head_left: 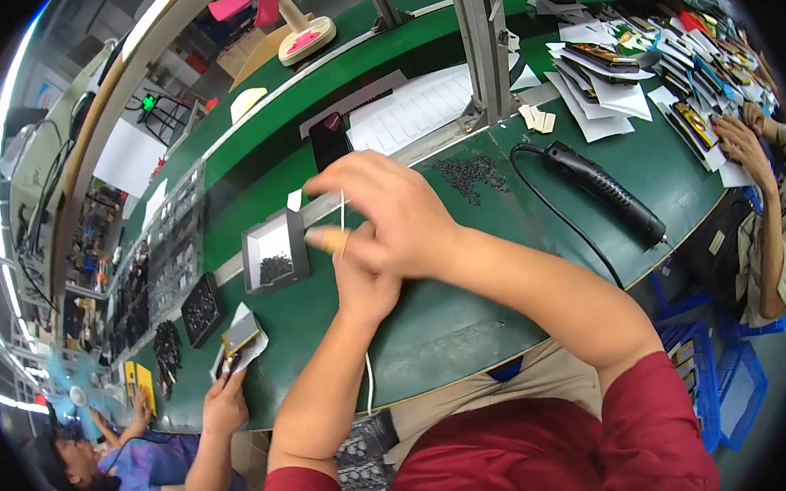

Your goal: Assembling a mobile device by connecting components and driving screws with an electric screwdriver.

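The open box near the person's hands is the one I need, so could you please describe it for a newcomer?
On the green bench, find the person's blurred right hand. Just left of it sits an open, dark-walled box with small dark pieces gathered at its near end. Its white inside sets it apart from the smaller, dark-filled black tray further left.

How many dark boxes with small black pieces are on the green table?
2: one grey box left of the right hand, one black box farther left. Others may be hidden.
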The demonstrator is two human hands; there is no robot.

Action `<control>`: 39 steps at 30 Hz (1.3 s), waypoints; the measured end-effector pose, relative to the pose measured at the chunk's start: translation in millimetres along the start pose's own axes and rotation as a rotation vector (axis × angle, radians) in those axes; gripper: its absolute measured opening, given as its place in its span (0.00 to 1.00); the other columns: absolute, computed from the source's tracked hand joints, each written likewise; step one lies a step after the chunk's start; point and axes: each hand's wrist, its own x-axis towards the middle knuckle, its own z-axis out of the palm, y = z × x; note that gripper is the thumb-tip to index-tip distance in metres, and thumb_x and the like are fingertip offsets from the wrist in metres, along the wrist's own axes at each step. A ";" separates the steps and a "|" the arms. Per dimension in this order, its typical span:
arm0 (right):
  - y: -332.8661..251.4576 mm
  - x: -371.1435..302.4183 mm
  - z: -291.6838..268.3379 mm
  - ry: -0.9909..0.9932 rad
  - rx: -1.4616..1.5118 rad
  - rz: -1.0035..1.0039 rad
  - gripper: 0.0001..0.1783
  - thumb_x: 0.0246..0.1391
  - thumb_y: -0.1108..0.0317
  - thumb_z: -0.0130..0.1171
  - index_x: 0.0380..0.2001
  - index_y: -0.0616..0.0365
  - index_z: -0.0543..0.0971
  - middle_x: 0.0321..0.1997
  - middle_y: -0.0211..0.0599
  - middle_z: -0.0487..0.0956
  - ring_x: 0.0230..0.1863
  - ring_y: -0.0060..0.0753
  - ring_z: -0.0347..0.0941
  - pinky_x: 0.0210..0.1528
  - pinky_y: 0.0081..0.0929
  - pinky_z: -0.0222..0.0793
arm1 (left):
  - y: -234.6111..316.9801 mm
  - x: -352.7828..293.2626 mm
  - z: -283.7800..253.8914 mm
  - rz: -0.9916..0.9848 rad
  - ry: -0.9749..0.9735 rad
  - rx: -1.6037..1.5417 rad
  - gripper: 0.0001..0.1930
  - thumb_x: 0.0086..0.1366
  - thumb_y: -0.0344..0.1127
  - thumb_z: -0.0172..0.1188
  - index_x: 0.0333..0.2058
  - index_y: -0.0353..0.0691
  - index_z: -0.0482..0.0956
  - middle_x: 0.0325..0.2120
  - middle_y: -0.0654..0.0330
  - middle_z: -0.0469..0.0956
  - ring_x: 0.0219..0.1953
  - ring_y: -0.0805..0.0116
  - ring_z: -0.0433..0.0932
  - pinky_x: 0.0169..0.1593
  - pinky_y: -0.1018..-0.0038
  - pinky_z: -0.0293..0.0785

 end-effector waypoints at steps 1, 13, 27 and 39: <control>16.6 -12.1 8.7 0.017 0.065 0.116 0.27 0.53 0.57 0.70 0.52 0.61 0.78 0.51 0.49 0.79 0.51 0.55 0.76 0.52 0.42 0.74 | 0.2 0.2 -2.8 -0.117 0.011 -0.018 0.09 0.63 0.35 0.64 0.35 0.35 0.80 0.25 0.59 0.81 0.28 0.66 0.80 0.33 0.66 0.73; 28.4 -48.7 15.3 -0.283 0.236 0.379 0.24 0.63 0.49 0.61 0.47 0.61 0.81 0.42 0.49 0.84 0.43 0.55 0.82 0.45 0.42 0.78 | -3.3 -0.1 -5.2 -0.028 -0.073 0.047 0.10 0.61 0.27 0.61 0.41 0.31 0.78 0.38 0.55 0.78 0.39 0.62 0.77 0.44 0.68 0.73; 27.1 -48.4 18.7 -0.175 0.257 0.402 0.25 0.62 0.45 0.59 0.41 0.59 0.82 0.38 0.49 0.84 0.38 0.56 0.81 0.40 0.46 0.77 | -12.3 -4.5 -4.3 -0.041 -0.050 0.046 0.09 0.65 0.27 0.60 0.43 0.32 0.76 0.42 0.60 0.76 0.44 0.69 0.73 0.50 0.72 0.69; 28.3 -48.1 20.2 -0.159 0.280 0.412 0.24 0.63 0.46 0.58 0.40 0.59 0.81 0.38 0.49 0.84 0.38 0.56 0.82 0.39 0.47 0.77 | -8.1 -1.9 0.2 -0.059 0.016 0.023 0.08 0.63 0.26 0.60 0.40 0.32 0.77 0.40 0.56 0.76 0.40 0.65 0.74 0.46 0.71 0.70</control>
